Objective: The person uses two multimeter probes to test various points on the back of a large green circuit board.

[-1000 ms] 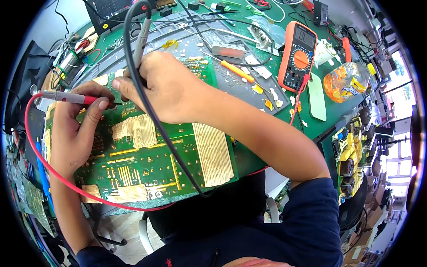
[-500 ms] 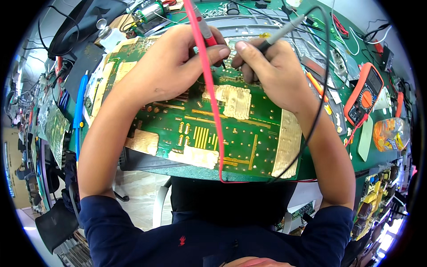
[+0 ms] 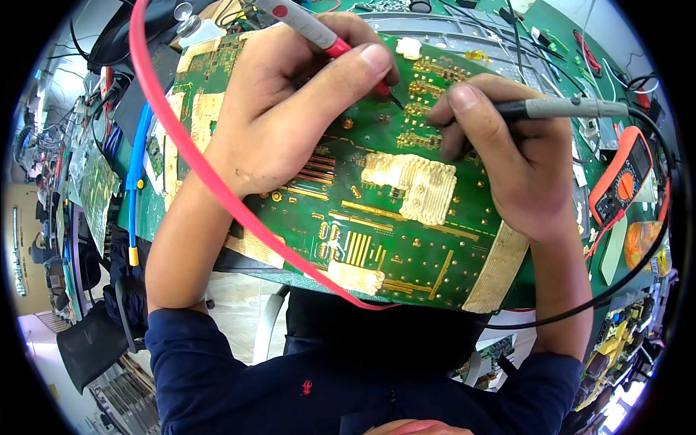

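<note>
A green circuit board (image 3: 435, 239) with gold traces and ridged pale patches (image 3: 406, 188) lies before me. My left hand (image 3: 290, 123) is closed on a grey-and-red probe (image 3: 304, 25) slanting down to the right, its dark tip at the small gold pads (image 3: 424, 90) near the board's upper middle. My right hand (image 3: 511, 159), right of those pads, grips a black-and-grey probe (image 3: 573, 109) held nearly level, pointing left; its tip is hidden by my fingers. The red lead loops down across my left forearm and the board; the black lead curves round my right forearm.
An orange multimeter (image 3: 602, 199), a pale green slab (image 3: 614, 250) and an orange plastic container (image 3: 644, 246) stand at right. A blue tool (image 3: 136, 174) lies left, a white bottle (image 3: 199, 30) behind. Another board (image 3: 609, 348) is lower right; a chair (image 3: 90, 348) lower left.
My view has swung round. The black probe has tilted from upright to nearly level, and my right hand has moved rightward. My left hand reaches farther over the board with the red probe.
</note>
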Available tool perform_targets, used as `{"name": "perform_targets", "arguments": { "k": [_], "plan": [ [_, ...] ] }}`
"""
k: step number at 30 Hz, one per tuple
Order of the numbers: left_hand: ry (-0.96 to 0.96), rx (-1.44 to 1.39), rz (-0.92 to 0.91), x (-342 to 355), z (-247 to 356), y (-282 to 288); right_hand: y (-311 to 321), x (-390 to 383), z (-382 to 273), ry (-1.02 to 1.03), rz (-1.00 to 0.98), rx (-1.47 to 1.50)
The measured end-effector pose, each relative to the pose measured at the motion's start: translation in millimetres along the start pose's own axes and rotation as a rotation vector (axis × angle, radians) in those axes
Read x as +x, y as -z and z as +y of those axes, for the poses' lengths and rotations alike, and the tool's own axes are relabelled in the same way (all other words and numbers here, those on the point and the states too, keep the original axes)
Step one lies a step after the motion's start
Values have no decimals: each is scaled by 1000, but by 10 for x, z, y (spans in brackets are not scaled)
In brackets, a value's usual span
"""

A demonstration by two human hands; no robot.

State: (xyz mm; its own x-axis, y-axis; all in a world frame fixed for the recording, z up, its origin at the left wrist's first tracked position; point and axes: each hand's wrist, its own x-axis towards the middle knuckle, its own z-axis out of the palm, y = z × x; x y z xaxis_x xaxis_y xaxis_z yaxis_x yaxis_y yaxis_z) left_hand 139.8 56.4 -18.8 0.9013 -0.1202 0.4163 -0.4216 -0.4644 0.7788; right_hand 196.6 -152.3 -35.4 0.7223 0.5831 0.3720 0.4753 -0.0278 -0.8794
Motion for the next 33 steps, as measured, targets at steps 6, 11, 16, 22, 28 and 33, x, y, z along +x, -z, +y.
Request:
{"name": "perform_targets", "arguments": {
  "k": [6, 11, 16, 22, 28, 33],
  "plan": [
    [-4, -11, 106, -63, -12, -36, -15, 7, -1, 13, -11, -36],
    [-2, 61, 22, -89, -3, 24, -24, 3, 18, 12, -24, -60],
    [-87, 27, 78, -94, -35, -37, -14, 8, -9, 33, -23, -81],
    [-152, -38, 12, -73, -87, 18, -36, -3, -8, 53, -9, -113],
    [-161, -87, 84, -119, -159, -93, -43, 3, 14, 64, -23, -116],
    [-132, -38, 5, -74, -76, -5, -18, 6, -19, 47, -21, -132]
  ]
}}
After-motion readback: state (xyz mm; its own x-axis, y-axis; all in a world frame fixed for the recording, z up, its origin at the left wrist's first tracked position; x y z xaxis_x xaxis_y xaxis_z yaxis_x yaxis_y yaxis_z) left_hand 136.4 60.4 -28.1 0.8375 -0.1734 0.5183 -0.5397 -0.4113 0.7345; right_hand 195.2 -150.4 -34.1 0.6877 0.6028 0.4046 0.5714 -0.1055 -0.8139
